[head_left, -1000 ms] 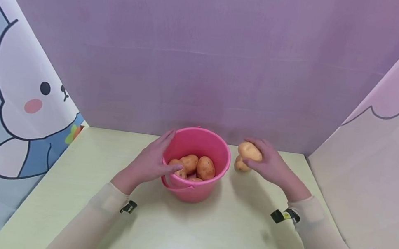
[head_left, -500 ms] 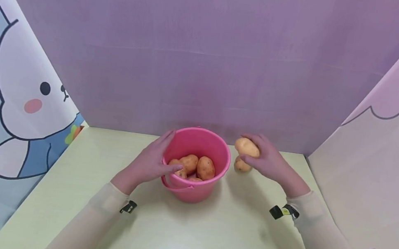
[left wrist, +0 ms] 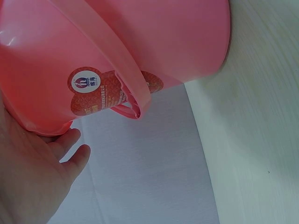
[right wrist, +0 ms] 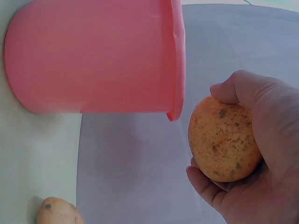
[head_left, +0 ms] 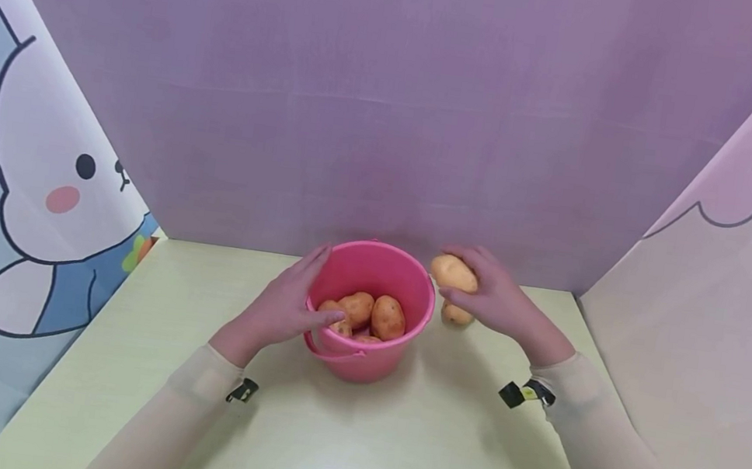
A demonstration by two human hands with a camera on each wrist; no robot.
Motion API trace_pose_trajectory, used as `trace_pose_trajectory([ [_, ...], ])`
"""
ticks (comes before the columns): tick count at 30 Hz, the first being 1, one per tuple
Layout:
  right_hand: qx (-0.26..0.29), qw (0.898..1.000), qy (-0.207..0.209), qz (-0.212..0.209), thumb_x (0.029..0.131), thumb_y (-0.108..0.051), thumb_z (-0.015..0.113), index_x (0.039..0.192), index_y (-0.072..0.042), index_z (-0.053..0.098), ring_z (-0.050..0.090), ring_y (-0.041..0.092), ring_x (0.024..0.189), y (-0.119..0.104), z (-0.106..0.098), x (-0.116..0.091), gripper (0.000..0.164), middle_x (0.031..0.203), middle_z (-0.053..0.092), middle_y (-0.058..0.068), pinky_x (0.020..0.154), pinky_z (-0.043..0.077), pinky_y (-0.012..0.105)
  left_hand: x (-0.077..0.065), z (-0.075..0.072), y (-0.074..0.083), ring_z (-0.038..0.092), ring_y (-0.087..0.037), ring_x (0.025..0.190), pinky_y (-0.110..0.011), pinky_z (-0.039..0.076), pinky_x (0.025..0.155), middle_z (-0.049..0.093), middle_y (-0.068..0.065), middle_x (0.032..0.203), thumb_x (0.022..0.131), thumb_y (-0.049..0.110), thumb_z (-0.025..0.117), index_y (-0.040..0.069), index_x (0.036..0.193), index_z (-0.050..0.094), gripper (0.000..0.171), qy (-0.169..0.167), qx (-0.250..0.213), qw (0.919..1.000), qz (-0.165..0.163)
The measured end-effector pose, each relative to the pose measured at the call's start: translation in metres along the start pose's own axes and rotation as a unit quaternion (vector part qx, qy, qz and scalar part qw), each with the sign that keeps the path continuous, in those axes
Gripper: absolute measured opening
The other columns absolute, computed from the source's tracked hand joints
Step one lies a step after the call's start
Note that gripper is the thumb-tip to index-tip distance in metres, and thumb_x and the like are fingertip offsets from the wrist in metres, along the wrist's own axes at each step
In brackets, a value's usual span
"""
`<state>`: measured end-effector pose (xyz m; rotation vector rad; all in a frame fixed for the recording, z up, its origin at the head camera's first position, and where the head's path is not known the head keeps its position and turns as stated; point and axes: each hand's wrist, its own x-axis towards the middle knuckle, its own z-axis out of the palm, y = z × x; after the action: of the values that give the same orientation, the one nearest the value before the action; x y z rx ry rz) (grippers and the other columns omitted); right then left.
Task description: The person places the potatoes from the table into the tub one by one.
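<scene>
A pink bucket [head_left: 363, 364] stands upright on the table, with several potatoes [head_left: 388, 318] lying in it. My left hand [head_left: 275, 307] holds the bucket's left rim, thumb over the edge; in the left wrist view its fingers [left wrist: 77, 158] show at the rim, near the hanging handle [left wrist: 112, 51]. Raised beside the right rim, my right hand [head_left: 500, 301] grips a potato [head_left: 453, 273] between thumb and fingers. In the right wrist view this speckled potato [right wrist: 224, 140] is level with the bucket's mouth. Below it another potato [head_left: 456, 315] rests on the table, partly covered by the hand.
The pale table [head_left: 350, 443] ends at a purple back wall [head_left: 391, 111] close behind the bucket. Printed panels flank it: a rabbit panel [head_left: 62, 149] on the left and a white-and-pink panel [head_left: 709, 330] on the right.
My right hand has moved left and slightly up with the potato, from over the table potato to the bucket's right rim. My left hand and the bucket have stayed put.
</scene>
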<state>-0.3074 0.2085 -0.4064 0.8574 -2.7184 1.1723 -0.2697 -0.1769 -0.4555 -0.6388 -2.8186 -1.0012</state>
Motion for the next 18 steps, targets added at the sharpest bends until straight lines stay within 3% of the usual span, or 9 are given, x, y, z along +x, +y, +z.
trace_pose_trajectory([
  [7, 0.013, 1.000, -0.015, 0.008, 0.097, -0.024, 0.086, 0.158, -0.021, 0.060, 0.062, 0.027, 0.109, -0.009, 0.005, 0.007, 0.066, 0.134, 0.059, 0.006, 0.086, 0.061, 0.045, 0.000, 0.000, 0.000, 0.029, -0.043, 0.164, -0.069, 0.047, 0.116, 0.020, -0.011, 0.184, 0.091, 0.071, 0.079, 0.010, 0.178, 0.017, 0.123, 0.001, 0.001, 1.0000, 0.002],
  [18, 0.015, 0.999, -0.034, -0.011, 0.098, -0.025, 0.083, 0.158, -0.024, 0.060, 0.061, 0.027, 0.113, -0.019, 0.013, 0.016, 0.065, 0.139, 0.058, 0.005, 0.089, 0.061, 0.046, -0.001, -0.002, 0.003, 0.030, -0.043, 0.164, -0.069, 0.046, 0.118, 0.022, -0.013, 0.183, 0.091, 0.068, 0.080, 0.008, 0.178, 0.018, 0.122, 0.001, 0.002, 1.0000, 0.001],
])
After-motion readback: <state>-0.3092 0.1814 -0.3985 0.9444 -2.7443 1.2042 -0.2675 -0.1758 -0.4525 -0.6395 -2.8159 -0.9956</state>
